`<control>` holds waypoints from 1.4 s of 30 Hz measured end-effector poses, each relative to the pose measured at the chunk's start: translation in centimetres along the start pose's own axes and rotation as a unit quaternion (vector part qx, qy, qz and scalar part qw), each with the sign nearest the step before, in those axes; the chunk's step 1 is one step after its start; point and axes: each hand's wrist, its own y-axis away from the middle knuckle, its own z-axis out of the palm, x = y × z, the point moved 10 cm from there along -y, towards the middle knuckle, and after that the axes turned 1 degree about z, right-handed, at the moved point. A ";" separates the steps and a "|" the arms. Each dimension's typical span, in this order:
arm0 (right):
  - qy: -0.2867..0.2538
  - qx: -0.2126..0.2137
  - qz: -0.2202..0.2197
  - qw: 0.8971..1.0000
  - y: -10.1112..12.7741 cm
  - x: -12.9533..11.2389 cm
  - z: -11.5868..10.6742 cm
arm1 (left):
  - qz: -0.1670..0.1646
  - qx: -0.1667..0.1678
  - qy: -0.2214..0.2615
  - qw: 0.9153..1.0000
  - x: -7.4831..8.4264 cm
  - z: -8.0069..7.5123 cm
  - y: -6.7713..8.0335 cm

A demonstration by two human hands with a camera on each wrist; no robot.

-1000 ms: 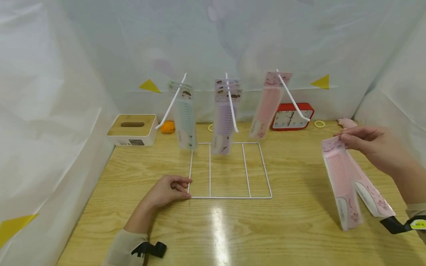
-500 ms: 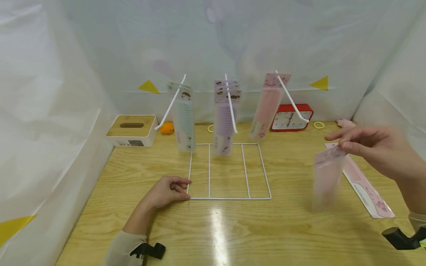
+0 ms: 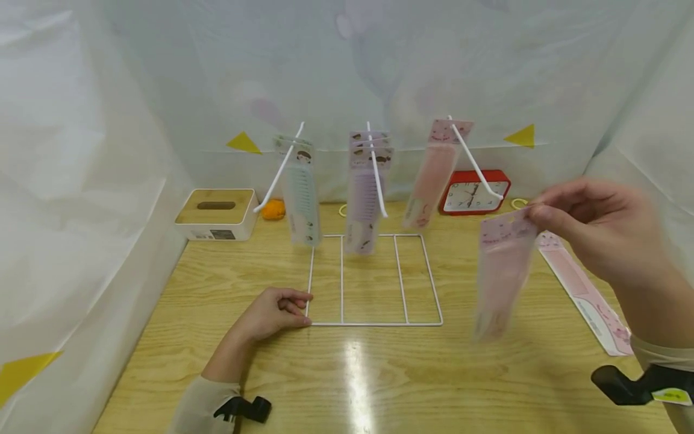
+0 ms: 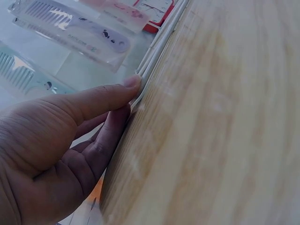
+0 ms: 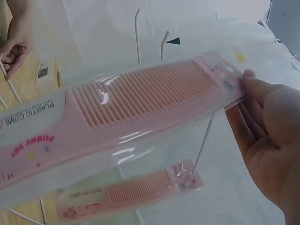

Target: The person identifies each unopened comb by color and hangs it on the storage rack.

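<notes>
Glossily wrapped, the long pink comb (toothed plastic) hangs from the right hand's pinching fingertips. Left hand grips the thin white wire rack.

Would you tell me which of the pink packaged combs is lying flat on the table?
The pink packaged comb at the table's right edge; another hangs on the rack and one hangs from the right hand.

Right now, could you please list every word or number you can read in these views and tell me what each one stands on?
"PLASTIC COMB": held pink comb pack, upside down.
"FUNNY DAY": same pack, upside down.
"12", "6", "9": red clock dial, barely legible.
Print on the hanging packs, tissue box label and wrist tag: too small or blurred.
</notes>
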 end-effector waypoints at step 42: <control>0.247 0.069 0.241 0.936 -7.7 9.9 -4.0 | 0.002 0.003 -0.007 1.000 -0.2 0.0 -0.2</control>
